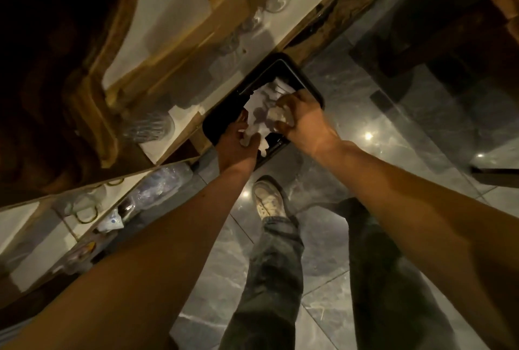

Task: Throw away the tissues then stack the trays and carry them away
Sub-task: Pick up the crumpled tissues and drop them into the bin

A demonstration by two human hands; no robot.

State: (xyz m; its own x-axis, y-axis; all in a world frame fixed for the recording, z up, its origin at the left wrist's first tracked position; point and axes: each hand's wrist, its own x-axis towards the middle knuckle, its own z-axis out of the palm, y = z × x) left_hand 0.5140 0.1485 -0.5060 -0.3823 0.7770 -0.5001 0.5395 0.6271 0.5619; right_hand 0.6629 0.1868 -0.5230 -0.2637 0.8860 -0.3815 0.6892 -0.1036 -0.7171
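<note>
Both forearms are reaching down and forward, ending in 2 hands that are gripping crumpled white tissues (262, 113) over a black bin (307, 82). Left hand (237, 143) is pinching a wad between thumb and fingers at the near rim, while the right hand (302, 117) is clenching another clump just beside it, apparently so the paper can drop straight into the opening rather than onto the floor. Under the grip, more white paper is already lying inside the bin. Beyond and to the left of the hands, a white shelf (174, 49) is carrying blurred glassware (276, 1). Nearer than the grip, a pale sneaker (268, 200) is standing on the grey tiled floor (379, 122). No trays are showing here, so stacking is probably coming afterwards.
</note>
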